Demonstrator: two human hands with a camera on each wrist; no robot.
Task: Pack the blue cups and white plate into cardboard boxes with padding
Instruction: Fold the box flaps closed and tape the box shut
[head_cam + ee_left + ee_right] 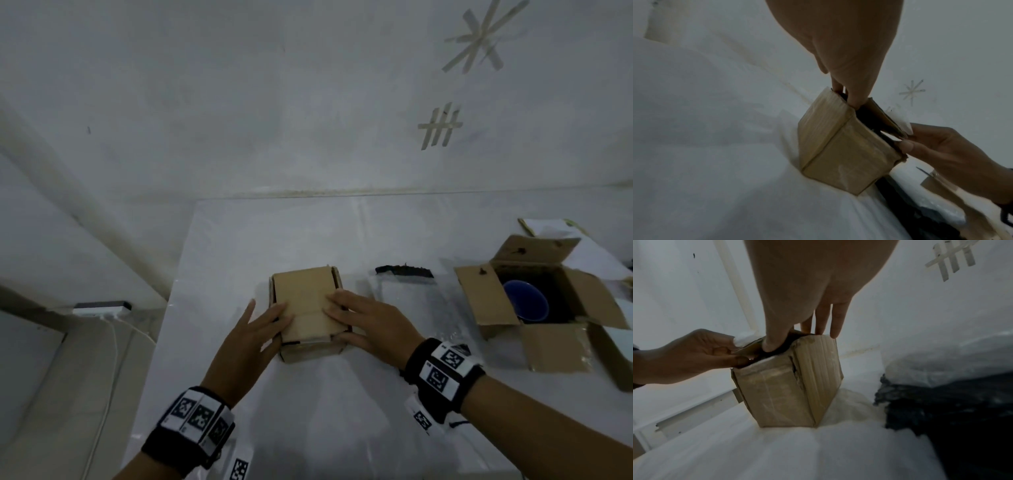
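Observation:
A small cardboard box [308, 301] stands mid-table with its top flaps folded almost flat. My left hand [270, 325] pinches the near flap at its left edge, thumb under and fingers on top [715, 347]. From the right, my right hand [337, 318] holds the same flap, its fingers flat on top and its thumb [906, 145] below. White padding [900, 120] pokes out under the flap. A blue cup [525, 305] lies inside an open cardboard box [486, 298] at the right. No white plate is in view.
Clear bubble wrap [407, 301] with a black strip [404, 270] lies between the two boxes. The table [308, 411] has a white cover and meets the wall behind. A white power strip [102, 310] lies off the table's left edge.

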